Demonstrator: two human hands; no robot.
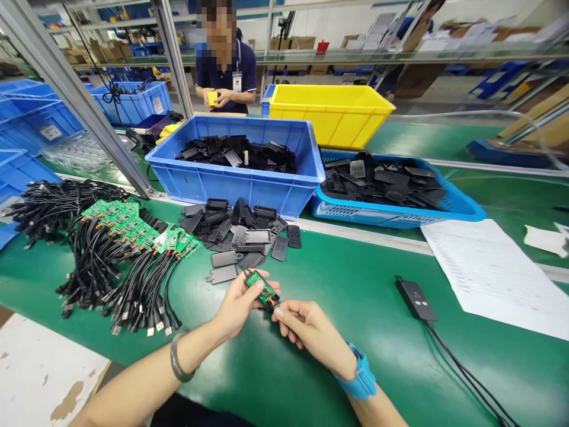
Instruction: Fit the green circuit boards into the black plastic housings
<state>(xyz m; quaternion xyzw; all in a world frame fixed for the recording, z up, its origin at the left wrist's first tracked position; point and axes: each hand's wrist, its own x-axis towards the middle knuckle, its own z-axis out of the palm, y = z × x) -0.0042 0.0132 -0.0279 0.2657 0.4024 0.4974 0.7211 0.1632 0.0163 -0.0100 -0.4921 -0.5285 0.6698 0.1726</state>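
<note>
My left hand is closed around a black plastic case half, its thumb resting on the green circuit board that lies in it. My right hand pinches the black cable at the board's lower end, by the coloured wires; most of that cable is hidden by the fingers. Just beyond my hands lies a loose pile of black case parts, some shell-shaped, some flat. Left of them, circuit boards with black USB cables lie bunched on the green table.
A blue bin and a blue basket hold black case parts. Behind stands a yellow bin. At right lie a finished-looking black device with cables and a paper sheet. A co-worker across holds something yellow. A metal post rises at left.
</note>
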